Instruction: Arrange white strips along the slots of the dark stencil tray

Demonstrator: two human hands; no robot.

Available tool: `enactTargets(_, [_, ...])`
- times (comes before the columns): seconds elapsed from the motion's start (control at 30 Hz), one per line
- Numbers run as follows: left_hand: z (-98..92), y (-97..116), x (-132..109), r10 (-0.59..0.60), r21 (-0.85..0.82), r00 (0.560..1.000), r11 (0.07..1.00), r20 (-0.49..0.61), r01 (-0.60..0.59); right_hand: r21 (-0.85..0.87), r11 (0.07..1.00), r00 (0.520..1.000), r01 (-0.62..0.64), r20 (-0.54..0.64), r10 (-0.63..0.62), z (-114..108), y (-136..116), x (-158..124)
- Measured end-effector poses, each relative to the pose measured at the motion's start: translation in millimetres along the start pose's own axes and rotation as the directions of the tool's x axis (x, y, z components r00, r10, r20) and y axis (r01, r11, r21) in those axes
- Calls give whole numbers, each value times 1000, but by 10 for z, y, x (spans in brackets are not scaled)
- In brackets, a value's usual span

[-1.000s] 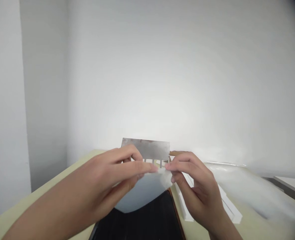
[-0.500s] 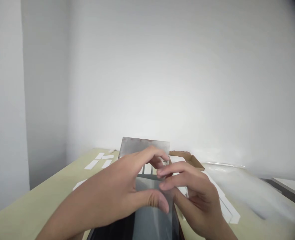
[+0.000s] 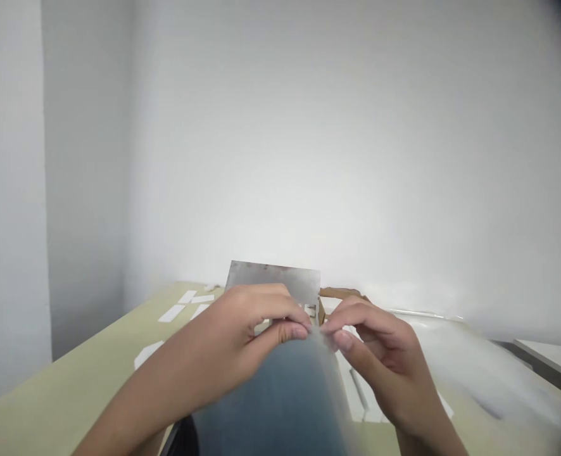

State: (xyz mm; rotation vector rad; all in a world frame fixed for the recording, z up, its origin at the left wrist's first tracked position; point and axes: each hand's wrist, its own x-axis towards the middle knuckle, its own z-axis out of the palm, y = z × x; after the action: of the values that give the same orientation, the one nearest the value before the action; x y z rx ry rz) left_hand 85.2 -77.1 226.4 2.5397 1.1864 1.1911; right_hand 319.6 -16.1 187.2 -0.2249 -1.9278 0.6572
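Observation:
A translucent bluish sheet (image 3: pixel 280 399), blurred by motion, stretches up toward me from below both hands. My left hand (image 3: pixel 256 323) pinches its top edge between thumb and fingers. Close beside it, my right hand (image 3: pixel 380 348) has thumb and index finger closed at the sheet's corner. Behind the hands stands a grey metal plate (image 3: pixel 273 278), tilted upright, with part of its lower side hidden. A dark object (image 3: pixel 183 440) shows under the sheet at the bottom left.
Several white strips (image 3: pixel 172 313) lie on the yellowish table (image 3: pixel 95 380) at the left. More white pieces (image 3: pixel 356 399) and a brown cardboard tray (image 3: pixel 342 293) are at the right, near clear plastic wrapping (image 3: pixel 470 354). A white wall (image 3: pixel 332 139) rises behind the table.
Both hands have closed from loosely spread fingers to pinches at the sheet's upper edge. The sheet has lifted and now covers more of the dark object beneath.

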Motion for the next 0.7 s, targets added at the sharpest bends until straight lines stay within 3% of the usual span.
enactTargets(0.3, [-16, -4, -10, 60, 64, 997, 996, 50, -63, -76, 992, 994, -105, 7, 106, -11, 20, 31])
enactTargets(0.53, [-25, 1, 38, 124, 31, 990, 991, 68, -127, -53, 988, 979, -145, 140, 151, -2, -25, 58])
enactTargets(0.7, [-28, -17, 24, 154, 64, 987, 986, 56, -157, -59, 983, 976, -175, 119, 181, -26, -43, 82])
